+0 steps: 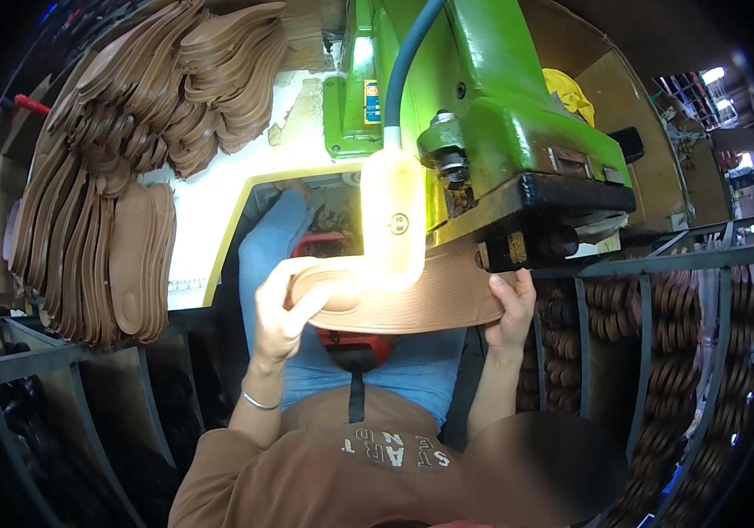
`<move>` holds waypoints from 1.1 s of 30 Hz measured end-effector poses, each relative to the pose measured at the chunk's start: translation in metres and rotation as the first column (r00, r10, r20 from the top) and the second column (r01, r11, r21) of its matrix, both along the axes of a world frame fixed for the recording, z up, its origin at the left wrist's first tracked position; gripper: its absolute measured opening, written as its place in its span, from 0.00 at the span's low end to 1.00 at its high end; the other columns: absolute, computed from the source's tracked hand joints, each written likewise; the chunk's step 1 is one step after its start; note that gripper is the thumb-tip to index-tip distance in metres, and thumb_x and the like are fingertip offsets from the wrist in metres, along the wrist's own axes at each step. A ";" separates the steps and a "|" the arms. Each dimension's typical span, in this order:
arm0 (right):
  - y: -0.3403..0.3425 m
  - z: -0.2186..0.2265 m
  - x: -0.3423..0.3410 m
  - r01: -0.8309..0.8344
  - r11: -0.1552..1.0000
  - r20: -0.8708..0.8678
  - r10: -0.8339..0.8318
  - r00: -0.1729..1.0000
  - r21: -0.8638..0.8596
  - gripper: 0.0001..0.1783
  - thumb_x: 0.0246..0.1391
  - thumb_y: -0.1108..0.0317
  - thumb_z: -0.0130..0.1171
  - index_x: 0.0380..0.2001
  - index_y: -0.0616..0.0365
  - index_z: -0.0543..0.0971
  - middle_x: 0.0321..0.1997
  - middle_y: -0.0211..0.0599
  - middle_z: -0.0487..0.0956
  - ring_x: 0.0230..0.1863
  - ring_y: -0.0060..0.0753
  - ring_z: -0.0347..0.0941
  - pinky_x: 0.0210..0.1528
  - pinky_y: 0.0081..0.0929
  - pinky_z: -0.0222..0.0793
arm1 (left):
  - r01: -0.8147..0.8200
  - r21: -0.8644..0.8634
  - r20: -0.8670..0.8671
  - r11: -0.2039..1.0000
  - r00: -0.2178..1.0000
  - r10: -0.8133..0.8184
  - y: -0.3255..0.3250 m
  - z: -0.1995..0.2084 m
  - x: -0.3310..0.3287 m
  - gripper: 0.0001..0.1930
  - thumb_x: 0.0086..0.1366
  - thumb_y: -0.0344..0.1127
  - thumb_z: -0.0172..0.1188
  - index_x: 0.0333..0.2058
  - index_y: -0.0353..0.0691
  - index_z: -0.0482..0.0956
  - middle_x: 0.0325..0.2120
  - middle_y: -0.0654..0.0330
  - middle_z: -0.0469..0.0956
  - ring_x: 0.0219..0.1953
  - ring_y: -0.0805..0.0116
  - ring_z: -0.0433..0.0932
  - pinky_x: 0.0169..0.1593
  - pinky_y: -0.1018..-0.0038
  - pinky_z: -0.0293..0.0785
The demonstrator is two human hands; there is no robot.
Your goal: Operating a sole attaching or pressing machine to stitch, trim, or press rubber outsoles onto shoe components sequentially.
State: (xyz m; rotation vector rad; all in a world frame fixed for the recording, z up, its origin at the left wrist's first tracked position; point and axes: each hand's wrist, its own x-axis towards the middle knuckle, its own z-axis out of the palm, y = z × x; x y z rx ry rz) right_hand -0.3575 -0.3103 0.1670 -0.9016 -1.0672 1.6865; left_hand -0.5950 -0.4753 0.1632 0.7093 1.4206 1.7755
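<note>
A long brown shoe sole [438,306] with a ridged surface is stretched level between my two hands, under the lit lamp. My left hand [282,310] grips its rounded left end, thumb on top beside a smooth oval area. At the other end my right hand [511,310] pinches the sole's edge, close below the dark head [518,246] of a green machine [526,114]. The lamp [393,207] hangs in front of the sole and its glare washes out part of the upper edge. Whether the sole touches the machine I cannot tell.
Stacks of brown soles [135,255] cover the white, yellow-edged table [234,231] at the left. A blue hose [410,53] runs up from the lamp. Metal racks [645,343] with more soles stand at the right. A yellow cloth [569,95] lies behind the machine.
</note>
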 end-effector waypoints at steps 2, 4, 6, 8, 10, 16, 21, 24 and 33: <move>-0.010 0.004 -0.015 -0.013 1.000 -0.015 0.013 1.000 0.002 0.16 0.47 0.78 0.56 0.43 0.63 0.70 0.38 0.35 0.76 0.39 0.22 0.72 0.44 0.19 0.67 | -0.032 0.002 0.165 0.999 0.986 0.031 -0.016 -0.003 -0.008 0.16 0.54 0.24 0.60 0.43 0.29 0.72 0.38 0.56 0.77 0.41 0.72 0.75 0.48 0.77 0.69; -0.018 0.008 -0.027 -0.070 0.998 -0.023 0.070 0.997 0.000 0.19 0.47 0.78 0.56 0.45 0.64 0.71 0.40 0.36 0.77 0.40 0.23 0.73 0.44 0.20 0.67 | -0.067 -0.042 0.187 0.997 0.980 0.074 -0.035 -0.016 -0.014 0.16 0.55 0.27 0.59 0.43 0.29 0.72 0.37 0.56 0.76 0.39 0.74 0.75 0.46 0.78 0.69; -0.021 0.009 -0.035 -0.119 0.993 -0.010 0.119 0.993 0.004 0.21 0.45 0.79 0.56 0.46 0.64 0.71 0.41 0.36 0.77 0.40 0.23 0.73 0.45 0.21 0.67 | -0.095 -0.048 0.216 0.994 0.971 0.103 -0.054 -0.022 -0.016 0.15 0.56 0.29 0.60 0.41 0.29 0.72 0.35 0.57 0.77 0.37 0.76 0.75 0.43 0.80 0.70; -0.023 0.018 -0.045 -0.206 0.977 0.056 0.203 0.978 0.059 0.21 0.44 0.78 0.57 0.45 0.69 0.71 0.39 0.41 0.76 0.41 0.25 0.72 0.47 0.21 0.65 | -0.030 -0.052 0.234 0.998 0.971 0.042 -0.079 -0.044 -0.022 0.15 0.56 0.29 0.60 0.41 0.30 0.72 0.34 0.57 0.77 0.35 0.77 0.75 0.42 0.81 0.70; -0.019 0.022 -0.055 -0.210 0.974 0.068 0.205 0.976 0.088 0.17 0.42 0.77 0.59 0.39 0.70 0.73 0.34 0.40 0.77 0.37 0.24 0.73 0.43 0.19 0.67 | 0.076 -0.099 0.267 0.992 0.963 -0.047 -0.087 -0.043 -0.021 0.14 0.55 0.31 0.63 0.39 0.30 0.74 0.32 0.58 0.78 0.34 0.77 0.75 0.39 0.81 0.71; -0.014 0.027 -0.064 -0.270 0.954 0.260 0.231 0.938 0.127 0.15 0.41 0.76 0.65 0.33 0.73 0.76 0.29 0.38 0.79 0.30 0.23 0.74 0.36 0.19 0.70 | 0.414 -0.162 -0.099 0.896 0.896 -0.432 -0.017 -0.009 0.001 0.16 0.53 0.28 0.65 0.41 0.29 0.76 0.33 0.60 0.79 0.36 0.78 0.74 0.41 0.79 0.71; -0.029 0.004 -0.053 -0.115 0.965 0.217 0.063 0.974 0.235 0.17 0.45 0.75 0.63 0.40 0.68 0.75 0.36 0.35 0.79 0.37 0.21 0.74 0.41 0.18 0.69 | 0.350 -0.082 -0.245 0.933 0.901 -0.359 0.062 0.007 0.033 0.14 0.56 0.35 0.63 0.38 0.31 0.78 0.27 0.56 0.80 0.29 0.77 0.75 0.35 0.76 0.72; -0.044 -0.016 -0.034 -0.064 0.983 0.134 0.042 0.990 0.171 0.19 0.48 0.75 0.61 0.44 0.69 0.72 0.43 0.38 0.76 0.44 0.22 0.72 0.49 0.21 0.66 | 0.344 -0.151 -0.301 0.927 0.877 -0.375 0.069 0.015 0.035 0.14 0.55 0.37 0.65 0.35 0.33 0.79 0.26 0.58 0.79 0.27 0.77 0.74 0.34 0.76 0.71; -0.011 -0.018 -0.027 0.004 0.965 0.078 -0.025 0.997 0.263 0.14 0.52 0.73 0.59 0.42 0.66 0.71 0.35 0.31 0.75 0.34 0.15 0.69 0.39 0.13 0.63 | 0.342 -0.270 -0.285 0.900 0.864 -0.414 0.061 0.024 0.031 0.16 0.52 0.38 0.68 0.36 0.34 0.79 0.29 0.60 0.79 0.30 0.77 0.75 0.35 0.76 0.71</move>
